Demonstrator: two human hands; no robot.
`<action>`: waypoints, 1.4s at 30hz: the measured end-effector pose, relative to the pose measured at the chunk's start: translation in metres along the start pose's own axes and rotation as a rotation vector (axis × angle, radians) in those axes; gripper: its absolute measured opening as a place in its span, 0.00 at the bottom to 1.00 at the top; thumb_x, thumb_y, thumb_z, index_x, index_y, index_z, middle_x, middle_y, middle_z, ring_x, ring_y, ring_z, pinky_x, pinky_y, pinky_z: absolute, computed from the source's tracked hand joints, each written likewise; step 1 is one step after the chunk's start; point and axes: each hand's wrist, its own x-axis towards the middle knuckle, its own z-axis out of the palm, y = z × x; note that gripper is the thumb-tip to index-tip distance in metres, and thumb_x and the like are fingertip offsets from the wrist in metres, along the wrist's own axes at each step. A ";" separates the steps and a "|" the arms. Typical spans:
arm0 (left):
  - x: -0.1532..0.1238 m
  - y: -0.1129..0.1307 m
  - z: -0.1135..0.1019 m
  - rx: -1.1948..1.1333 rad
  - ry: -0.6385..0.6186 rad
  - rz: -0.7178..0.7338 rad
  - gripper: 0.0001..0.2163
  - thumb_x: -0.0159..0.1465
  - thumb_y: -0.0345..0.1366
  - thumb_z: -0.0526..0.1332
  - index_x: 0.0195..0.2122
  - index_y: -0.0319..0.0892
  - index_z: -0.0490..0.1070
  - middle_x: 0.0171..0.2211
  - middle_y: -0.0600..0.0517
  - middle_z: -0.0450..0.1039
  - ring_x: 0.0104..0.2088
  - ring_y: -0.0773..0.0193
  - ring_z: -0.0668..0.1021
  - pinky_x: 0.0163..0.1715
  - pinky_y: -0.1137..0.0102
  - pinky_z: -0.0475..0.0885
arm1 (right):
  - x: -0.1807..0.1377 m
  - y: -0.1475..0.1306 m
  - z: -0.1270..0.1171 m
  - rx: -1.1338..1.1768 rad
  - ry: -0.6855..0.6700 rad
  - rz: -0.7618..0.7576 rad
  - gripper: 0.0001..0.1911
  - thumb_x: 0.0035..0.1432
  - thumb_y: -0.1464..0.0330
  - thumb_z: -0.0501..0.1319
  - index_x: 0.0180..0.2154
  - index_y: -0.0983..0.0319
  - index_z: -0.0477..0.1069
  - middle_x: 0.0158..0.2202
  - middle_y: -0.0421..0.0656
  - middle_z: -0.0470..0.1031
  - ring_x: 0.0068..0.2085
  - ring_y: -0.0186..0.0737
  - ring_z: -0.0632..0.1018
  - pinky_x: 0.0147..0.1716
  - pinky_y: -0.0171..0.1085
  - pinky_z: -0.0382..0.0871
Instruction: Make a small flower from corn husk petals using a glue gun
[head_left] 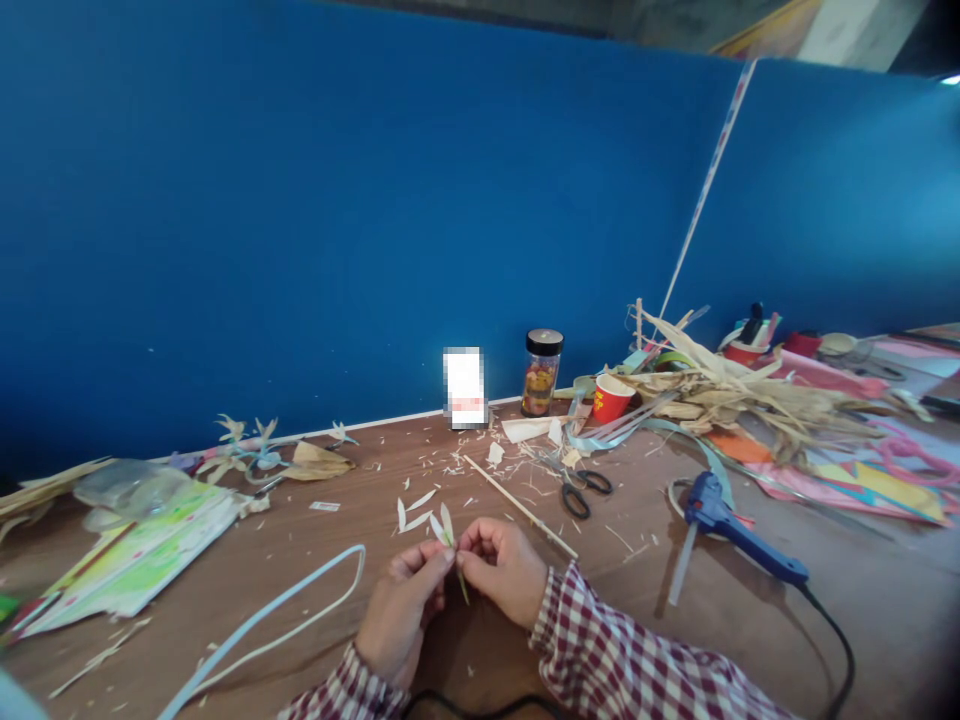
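Yellow lettering [599, 397], too small to read, marked the red cup [616, 404], and in front of it, to its left, the left hand [403, 600] and right hand [506, 570] together pinched a pale petal-like piece [446, 522].

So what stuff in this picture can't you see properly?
All in the head view:
- White object behind the hands: pixel blur hides what it is.
- Lower ends of the pale leaf-shaped pieces: covered by the fingers of the left hand and right hand.
- Far end of the glue gun cord: cut off by the bottom edge.
- What's inside the jar: too small to name.
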 end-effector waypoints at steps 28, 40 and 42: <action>0.008 -0.008 -0.006 -0.048 -0.046 -0.020 0.09 0.48 0.38 0.66 0.23 0.38 0.71 0.15 0.58 0.65 0.15 0.77 0.61 0.15 0.80 0.57 | -0.001 0.004 0.002 -0.046 -0.012 0.003 0.09 0.52 0.67 0.55 0.25 0.65 0.65 0.18 0.37 0.66 0.20 0.28 0.64 0.19 0.27 0.56; 0.009 -0.012 -0.007 -0.035 -0.030 0.005 0.08 0.48 0.38 0.65 0.24 0.38 0.72 0.16 0.57 0.67 0.15 0.76 0.63 0.15 0.80 0.57 | 0.000 0.006 0.003 -0.010 -0.014 0.034 0.08 0.51 0.67 0.55 0.24 0.65 0.65 0.18 0.38 0.67 0.19 0.28 0.65 0.18 0.27 0.56; 0.009 -0.012 -0.007 -0.042 -0.031 0.018 0.08 0.48 0.37 0.65 0.25 0.38 0.73 0.16 0.57 0.68 0.15 0.76 0.63 0.15 0.80 0.57 | 0.000 0.007 0.003 0.005 -0.023 0.044 0.08 0.51 0.67 0.56 0.25 0.65 0.65 0.19 0.38 0.68 0.19 0.27 0.65 0.18 0.27 0.56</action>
